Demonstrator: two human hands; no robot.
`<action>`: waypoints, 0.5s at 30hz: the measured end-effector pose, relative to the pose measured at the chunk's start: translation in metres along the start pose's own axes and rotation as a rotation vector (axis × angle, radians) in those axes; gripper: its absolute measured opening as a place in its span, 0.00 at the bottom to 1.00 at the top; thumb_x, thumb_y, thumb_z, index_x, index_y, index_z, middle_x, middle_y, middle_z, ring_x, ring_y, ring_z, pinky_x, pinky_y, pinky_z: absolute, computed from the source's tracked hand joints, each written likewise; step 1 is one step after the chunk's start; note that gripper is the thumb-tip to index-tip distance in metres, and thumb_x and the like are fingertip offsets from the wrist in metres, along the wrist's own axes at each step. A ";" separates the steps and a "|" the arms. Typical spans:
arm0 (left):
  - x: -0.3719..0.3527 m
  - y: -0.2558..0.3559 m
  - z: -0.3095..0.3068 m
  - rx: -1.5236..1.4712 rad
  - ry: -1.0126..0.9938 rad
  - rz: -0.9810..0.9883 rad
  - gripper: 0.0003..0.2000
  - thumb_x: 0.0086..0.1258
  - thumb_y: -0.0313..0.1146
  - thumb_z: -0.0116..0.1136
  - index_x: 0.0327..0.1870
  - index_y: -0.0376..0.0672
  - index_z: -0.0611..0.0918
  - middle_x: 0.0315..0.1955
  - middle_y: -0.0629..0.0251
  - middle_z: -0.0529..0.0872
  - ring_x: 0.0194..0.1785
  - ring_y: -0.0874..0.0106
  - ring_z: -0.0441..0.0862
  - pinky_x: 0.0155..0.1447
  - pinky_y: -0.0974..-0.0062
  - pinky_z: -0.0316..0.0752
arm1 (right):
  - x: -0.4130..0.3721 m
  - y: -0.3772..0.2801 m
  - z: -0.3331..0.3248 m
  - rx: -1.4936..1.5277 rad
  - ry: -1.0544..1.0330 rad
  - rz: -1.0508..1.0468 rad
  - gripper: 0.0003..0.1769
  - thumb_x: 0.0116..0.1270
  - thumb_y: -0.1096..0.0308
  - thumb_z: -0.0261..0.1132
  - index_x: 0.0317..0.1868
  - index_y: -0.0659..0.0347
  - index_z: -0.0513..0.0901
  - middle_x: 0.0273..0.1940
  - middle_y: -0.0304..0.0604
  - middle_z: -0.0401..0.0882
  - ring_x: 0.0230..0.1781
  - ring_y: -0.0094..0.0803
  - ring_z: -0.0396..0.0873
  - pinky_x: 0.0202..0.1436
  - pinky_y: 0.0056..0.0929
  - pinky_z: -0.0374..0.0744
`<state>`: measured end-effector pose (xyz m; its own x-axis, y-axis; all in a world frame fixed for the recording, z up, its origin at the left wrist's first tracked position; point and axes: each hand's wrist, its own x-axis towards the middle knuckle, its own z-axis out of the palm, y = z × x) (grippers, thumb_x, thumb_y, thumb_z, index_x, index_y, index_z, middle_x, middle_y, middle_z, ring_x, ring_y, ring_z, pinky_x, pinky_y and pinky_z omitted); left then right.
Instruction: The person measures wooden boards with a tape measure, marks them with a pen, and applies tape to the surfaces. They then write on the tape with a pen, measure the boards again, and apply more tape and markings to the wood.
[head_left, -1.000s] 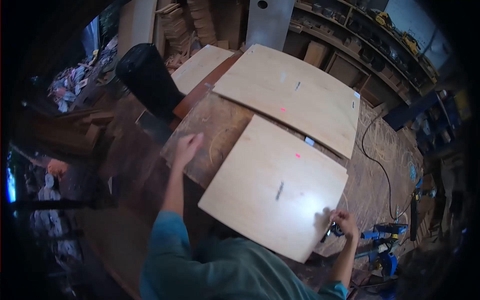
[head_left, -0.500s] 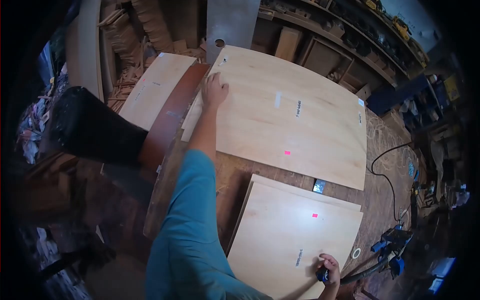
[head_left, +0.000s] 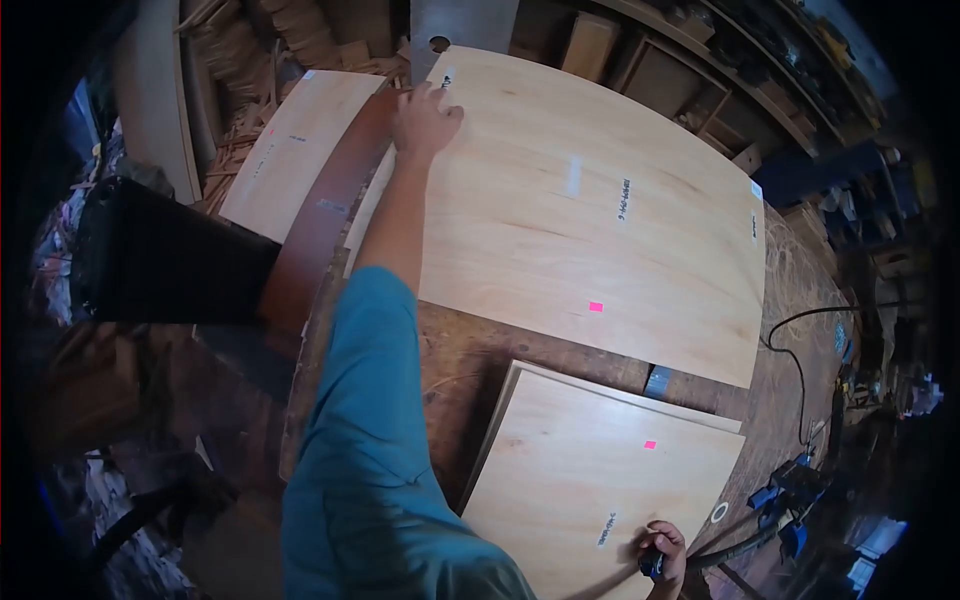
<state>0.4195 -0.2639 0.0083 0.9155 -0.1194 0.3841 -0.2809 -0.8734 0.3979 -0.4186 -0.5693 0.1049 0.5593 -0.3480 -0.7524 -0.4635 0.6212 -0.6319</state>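
Observation:
A large pale plywood panel [head_left: 540, 250] lies flat across the bench, with labels and a pink sticker on it. My left hand [head_left: 428, 125] rests at its left edge near the far corner, fingers apart and partly bent. Nearer to me, a smaller pale panel [head_left: 570, 450] lies on top of another board. Over its lower right part is my right hand [head_left: 668, 552], its fingers closed around a small black-and-blue object [head_left: 652, 563] whose kind I cannot make out.
A reddish-brown board [head_left: 330, 200] and another pale panel [head_left: 300, 140] lie left of the bench [head_left: 450, 350]. A black bulky object [head_left: 170, 255] juts in at left. Right of the panels are a tape roll [head_left: 720, 512], a cable [head_left: 790, 350] and blue-and-black tools [head_left: 785, 490].
The view has shifted, so the large panel sits higher in it. My left hand has moved slightly towards the far corner, its fingers more spread. My right hand still holds the small object.

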 end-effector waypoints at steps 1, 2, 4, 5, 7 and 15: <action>-0.003 0.002 -0.001 0.012 0.027 0.036 0.24 0.70 0.50 0.59 0.64 0.51 0.88 0.70 0.67 0.80 0.73 0.58 0.74 0.74 0.47 0.71 | 0.001 0.000 0.000 0.006 -0.007 -0.012 0.16 0.71 0.69 0.74 0.56 0.66 0.86 0.33 0.51 0.90 0.30 0.42 0.90 0.34 0.39 0.90; -0.005 0.004 -0.003 0.018 0.031 0.036 0.24 0.70 0.50 0.59 0.64 0.51 0.88 0.70 0.67 0.80 0.73 0.58 0.74 0.74 0.47 0.71 | 0.001 0.001 -0.001 0.007 -0.015 -0.011 0.16 0.71 0.69 0.74 0.56 0.66 0.86 0.33 0.51 0.90 0.30 0.42 0.90 0.34 0.39 0.90; -0.005 0.008 -0.009 0.143 -0.051 0.046 0.24 0.75 0.49 0.55 0.67 0.51 0.86 0.70 0.63 0.81 0.74 0.56 0.75 0.73 0.39 0.71 | 0.002 0.002 -0.003 -0.037 -0.014 -0.021 0.18 0.72 0.67 0.72 0.58 0.66 0.86 0.33 0.51 0.90 0.27 0.40 0.89 0.32 0.35 0.88; -0.005 0.009 -0.013 0.145 -0.046 0.048 0.24 0.75 0.49 0.55 0.67 0.51 0.86 0.70 0.63 0.81 0.74 0.56 0.75 0.73 0.39 0.71 | 0.002 0.002 -0.003 -0.034 -0.018 -0.023 0.18 0.72 0.67 0.72 0.58 0.66 0.86 0.33 0.51 0.90 0.27 0.40 0.89 0.32 0.35 0.88; -0.006 0.010 -0.013 0.186 -0.100 0.060 0.24 0.77 0.48 0.53 0.68 0.48 0.84 0.72 0.64 0.80 0.76 0.58 0.73 0.74 0.33 0.68 | 0.001 0.003 -0.004 -0.051 -0.004 -0.022 0.18 0.72 0.66 0.73 0.58 0.65 0.86 0.33 0.50 0.90 0.28 0.39 0.89 0.32 0.34 0.88; -0.014 0.034 -0.049 0.225 -0.229 -0.040 0.27 0.76 0.48 0.53 0.70 0.44 0.82 0.74 0.63 0.78 0.78 0.60 0.72 0.81 0.33 0.58 | -0.006 -0.001 0.009 -0.043 0.018 -0.046 0.17 0.73 0.66 0.73 0.57 0.65 0.86 0.33 0.49 0.89 0.29 0.39 0.89 0.32 0.37 0.89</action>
<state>0.3827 -0.2690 0.0568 0.9727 -0.1638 0.1645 -0.1961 -0.9590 0.2045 -0.4157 -0.5615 0.1112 0.5688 -0.3884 -0.7250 -0.4668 0.5734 -0.6733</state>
